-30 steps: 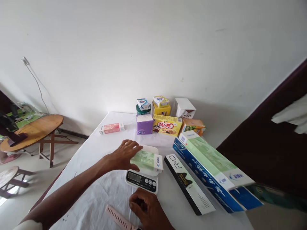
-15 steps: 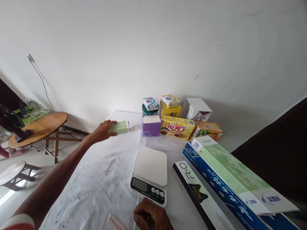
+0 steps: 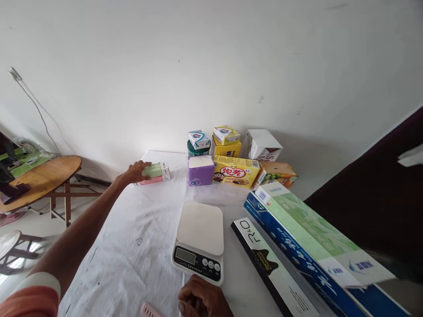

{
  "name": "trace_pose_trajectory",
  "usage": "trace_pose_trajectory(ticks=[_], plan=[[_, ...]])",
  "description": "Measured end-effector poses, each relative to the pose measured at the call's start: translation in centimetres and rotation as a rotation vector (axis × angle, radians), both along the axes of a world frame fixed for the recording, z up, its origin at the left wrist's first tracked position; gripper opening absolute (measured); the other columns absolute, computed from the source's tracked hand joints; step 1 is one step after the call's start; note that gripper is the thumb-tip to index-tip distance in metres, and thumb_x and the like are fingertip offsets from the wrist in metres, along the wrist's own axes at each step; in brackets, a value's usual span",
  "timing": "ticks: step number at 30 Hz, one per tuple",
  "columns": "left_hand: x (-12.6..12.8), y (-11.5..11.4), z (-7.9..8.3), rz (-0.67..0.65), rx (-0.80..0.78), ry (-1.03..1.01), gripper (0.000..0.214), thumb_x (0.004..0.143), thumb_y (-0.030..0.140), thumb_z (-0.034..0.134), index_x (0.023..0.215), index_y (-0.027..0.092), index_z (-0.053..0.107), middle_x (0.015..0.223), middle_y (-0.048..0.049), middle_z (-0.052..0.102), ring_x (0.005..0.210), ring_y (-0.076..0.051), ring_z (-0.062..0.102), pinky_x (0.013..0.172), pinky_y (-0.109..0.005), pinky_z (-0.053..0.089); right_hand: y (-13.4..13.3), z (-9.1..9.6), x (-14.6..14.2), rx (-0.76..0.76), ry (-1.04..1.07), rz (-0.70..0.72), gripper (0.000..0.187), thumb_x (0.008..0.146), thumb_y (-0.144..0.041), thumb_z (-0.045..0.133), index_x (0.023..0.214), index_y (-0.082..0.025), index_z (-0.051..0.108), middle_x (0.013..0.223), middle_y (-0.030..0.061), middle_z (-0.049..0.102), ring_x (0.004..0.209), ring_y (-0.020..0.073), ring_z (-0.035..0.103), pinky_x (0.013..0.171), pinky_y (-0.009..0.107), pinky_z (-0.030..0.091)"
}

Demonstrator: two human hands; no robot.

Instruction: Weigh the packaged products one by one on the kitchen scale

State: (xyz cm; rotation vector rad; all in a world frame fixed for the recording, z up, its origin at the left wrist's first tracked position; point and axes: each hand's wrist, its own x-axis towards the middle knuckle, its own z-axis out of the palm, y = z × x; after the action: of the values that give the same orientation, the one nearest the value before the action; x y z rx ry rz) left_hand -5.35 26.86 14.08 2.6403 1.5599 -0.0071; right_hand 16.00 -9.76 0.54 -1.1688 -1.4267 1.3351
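My left hand (image 3: pixel 136 171) is stretched out to the far left of the table, its fingers over a small green and white box (image 3: pixel 157 168). A pink and white layer (image 3: pixel 158 178) shows directly under the green; I cannot tell whether it is a second box. My right hand (image 3: pixel 205 298) rests in a loose fist at the front edge of a white kitchen scale (image 3: pixel 201 229), with nothing seen in its fingers. The scale's display (image 3: pixel 185 255) looks blank, and its platform bears nothing.
Against the wall stand a purple pack (image 3: pixel 200 171), a yellow puff-snack box (image 3: pixel 235 171), small boxes stacked behind, a white box (image 3: pixel 264 145) and an orange carton (image 3: pixel 280 174). Long boxes, including a toothpaste-like R&O box (image 3: pixel 271 264), lie right. A pink strap (image 3: pixel 150 310) lies in front.
My left hand has moved left and slightly back with the green and white box, and pink now shows beneath it. The view has shifted slightly; my right hand stays by the scale.
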Motion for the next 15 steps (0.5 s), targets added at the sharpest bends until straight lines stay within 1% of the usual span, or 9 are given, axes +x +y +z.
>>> trace_pose_trajectory(ticks=[2, 3, 5, 6, 7, 9, 11, 12, 15], plan=[[1.0, -1.6, 0.7, -0.011, 0.078, -0.041, 0.075, 0.081, 0.044, 0.070, 0.147, 0.020, 0.044, 0.136, -0.0168, 0.054, 0.127, -0.038, 0.050, 0.104, -0.050, 0.040, -0.1, 0.8, -0.1, 0.024, 0.034, -0.029, 0.014, 0.083, -0.032, 0.070, 0.081, -0.019, 0.073, 0.079, 0.0023, 0.064, 0.066, 0.0129, 0.058, 0.060, 0.023, 0.043], [1.8, -2.8, 1.1, -0.024, 0.122, -0.066, 0.071, 0.084, 0.043, 0.068, 0.146, 0.019, 0.044, 0.136, -0.0178, 0.053, 0.127, -0.037, 0.049, 0.105, -0.051, 0.039, -0.1, 1.2, -0.1, 0.023, 0.046, -0.040, 0.013, 0.082, -0.030, 0.070, 0.080, -0.018, 0.073, 0.078, 0.0021, 0.064, 0.066, 0.0128, 0.058, 0.060, 0.023, 0.043], [4.1, -6.0, 1.8, -0.102, 0.193, -0.139, 0.050, 0.094, 0.038, 0.057, 0.139, 0.017, 0.049, 0.131, -0.0161, 0.056, 0.124, -0.033, 0.052, 0.106, -0.047, 0.040, -0.3, 2.2, -0.2, -0.012, 0.053, -0.058, 0.010, 0.081, -0.027, 0.070, 0.079, -0.018, 0.073, 0.080, 0.0015, 0.064, 0.069, 0.0127, 0.058, 0.062, 0.023, 0.043], [5.5, -8.1, 2.0, -0.175, 0.210, -0.183, 0.039, 0.098, 0.038, 0.054, 0.133, 0.019, 0.053, 0.125, -0.0129, 0.059, 0.118, -0.028, 0.056, 0.104, -0.043, 0.043, -0.4, 2.6, -0.2, -0.035, 0.052, -0.064, 0.008, 0.082, -0.025, 0.069, 0.079, -0.018, 0.073, 0.081, 0.0012, 0.064, 0.070, 0.0125, 0.058, 0.063, 0.023, 0.043], [7.1, -10.3, 2.2, -0.312, 0.224, -0.285, 0.032, 0.099, 0.038, 0.055, 0.124, 0.020, 0.058, 0.117, -0.0113, 0.062, 0.110, -0.027, 0.060, 0.099, -0.042, 0.047, -0.4, 3.0, -0.1, -0.051, 0.050, -0.069, 0.007, 0.082, -0.024, 0.069, 0.080, -0.019, 0.073, 0.082, 0.0008, 0.064, 0.070, 0.0123, 0.058, 0.063, 0.023, 0.043], [10.6, -15.0, 2.3, -0.592, 0.193, -0.428, 0.027, 0.100, 0.037, 0.059, 0.121, 0.020, 0.060, 0.111, -0.0095, 0.065, 0.103, -0.025, 0.063, 0.092, -0.040, 0.051, -0.6, 3.4, -0.1, -0.049, 0.046, -0.080, 0.005, 0.081, -0.021, 0.069, 0.078, -0.018, 0.073, 0.080, 0.0000, 0.063, 0.069, 0.0116, 0.057, 0.062, 0.022, 0.042], [14.4, -19.2, 1.9, -0.826, 0.121, -0.395, 0.034, 0.097, 0.031, 0.064, 0.128, 0.019, 0.056, 0.121, -0.0118, 0.065, 0.112, -0.026, 0.060, 0.096, -0.041, 0.050, -0.6, 3.4, -0.2, -0.020, 0.047, -0.092, 0.003, 0.078, -0.018, 0.069, 0.076, -0.018, 0.072, 0.077, -0.0009, 0.063, 0.066, 0.0110, 0.056, 0.062, 0.022, 0.041], [16.3, -21.0, 1.5, -0.905, 0.077, -0.335, 0.042, 0.094, 0.028, 0.069, 0.133, 0.019, 0.053, 0.125, -0.0122, 0.064, 0.115, -0.027, 0.060, 0.098, -0.043, 0.048, -0.7, 3.3, -0.2, -0.005, 0.050, -0.095, 0.003, 0.078, -0.018, 0.069, 0.076, -0.017, 0.072, 0.075, -0.0012, 0.063, 0.066, 0.0109, 0.056, 0.062, 0.022, 0.041], [20.9, -24.0, -0.1, -1.030, -0.008, -0.133, 0.067, 0.082, 0.022, 0.079, 0.141, 0.020, 0.047, 0.139, -0.0141, 0.057, 0.124, -0.030, 0.055, 0.102, -0.045, 0.045, -0.7, 3.2, -0.3, 0.029, 0.069, -0.077, 0.004, 0.078, -0.017, 0.067, 0.076, -0.017, 0.071, 0.074, -0.0020, 0.064, 0.067, 0.0111, 0.057, 0.063, 0.022, 0.041]])
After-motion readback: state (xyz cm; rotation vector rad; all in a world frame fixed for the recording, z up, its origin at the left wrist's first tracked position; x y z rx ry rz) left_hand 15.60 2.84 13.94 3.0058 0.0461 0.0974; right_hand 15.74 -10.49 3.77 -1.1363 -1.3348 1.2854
